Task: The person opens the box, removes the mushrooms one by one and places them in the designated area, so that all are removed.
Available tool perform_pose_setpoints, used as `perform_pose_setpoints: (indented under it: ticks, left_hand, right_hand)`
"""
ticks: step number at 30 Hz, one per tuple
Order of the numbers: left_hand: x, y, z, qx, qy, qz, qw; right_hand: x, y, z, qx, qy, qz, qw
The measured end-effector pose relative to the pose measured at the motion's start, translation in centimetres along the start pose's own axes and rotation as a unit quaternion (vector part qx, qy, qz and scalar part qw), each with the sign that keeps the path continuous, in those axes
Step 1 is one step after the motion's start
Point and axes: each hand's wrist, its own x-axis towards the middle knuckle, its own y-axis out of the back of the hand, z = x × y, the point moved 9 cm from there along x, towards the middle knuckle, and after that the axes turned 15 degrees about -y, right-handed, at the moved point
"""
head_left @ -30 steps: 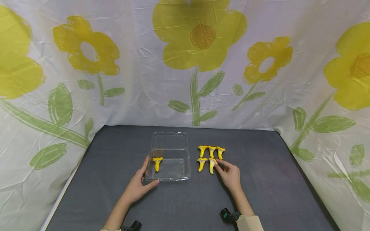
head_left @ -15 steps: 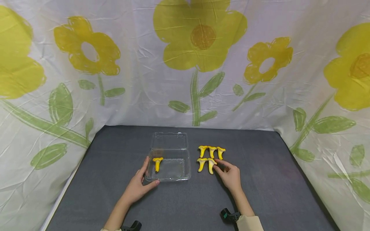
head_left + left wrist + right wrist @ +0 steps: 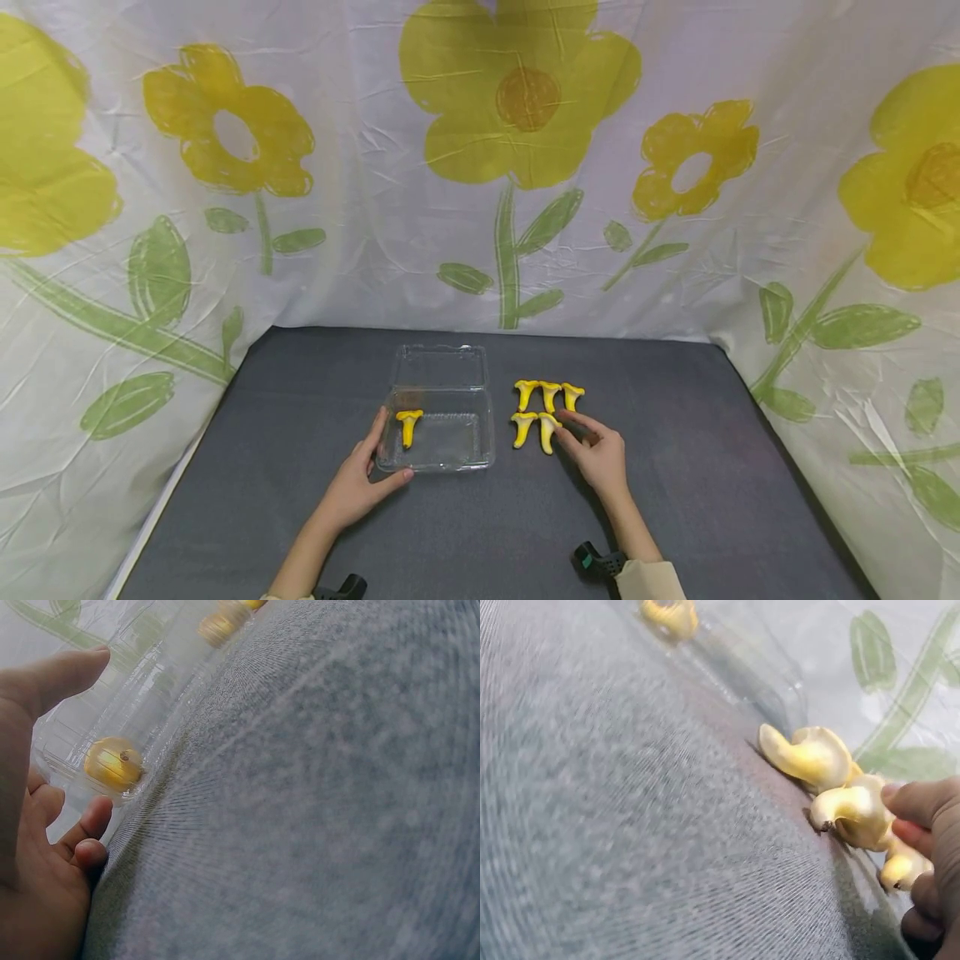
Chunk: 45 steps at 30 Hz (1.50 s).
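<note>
In the head view a clear plastic clamshell box (image 3: 450, 465) stands with its lid raised at the back, one yellow chanterelle mushroom (image 3: 408, 427) inside. My left hand (image 3: 356, 487) rests along the box's left side, fingers spread, thumb at the front corner. To the right of the box lie several more chanterelles in two rows. My right hand (image 3: 600, 460) is at the front-row chanterelle (image 3: 548, 433), thumb and index fingertips right at its cap edge. The right wrist view has the thumb (image 3: 911, 801) against that pale cap (image 3: 851, 814); the other fingers are loosely bent.
A dark grey cloth (image 3: 480, 533) covers the table. Three chanterelles form the back row, the middle one (image 3: 550, 396) close to its neighbours. Another front-row chanterelle (image 3: 523, 428) lies left of the touched one. A flower-printed curtain (image 3: 360, 250) encloses the back and sides.
The chanterelle at my right fingertips has shifted slightly left and turned more upright. The right fingers have eased a little away from it. My left hand and the box stay put.
</note>
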Motion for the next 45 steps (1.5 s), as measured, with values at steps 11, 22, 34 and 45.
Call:
perform_pose_setpoints:
  ticks: [11,22,34,45]
  left_hand:
    - [0.0,-0.1,-0.1,-0.004,-0.005,0.002,1.0000]
    - [-0.1,-0.1,-0.3,-0.005,-0.010,0.004,0.9999]
    - [0.0,0.0,-0.1,-0.006,-0.010,0.005,0.9999]
    - [-0.1,0.0,-0.5,-0.006,-0.008,0.006,0.9999]
  right_hand:
    - [1.1,0.2,-4.1,-0.010,0.055,0.001,0.998]
    - [1.9,-4.6,-8.3,-0.003,0.091,-0.041,0.995]
    - [1.7,-9.7,-10.3,-0.031,0.099,-0.091,0.991]
    - [1.0,-14.1,-11.6,-0.052,0.122,-0.141,0.981]
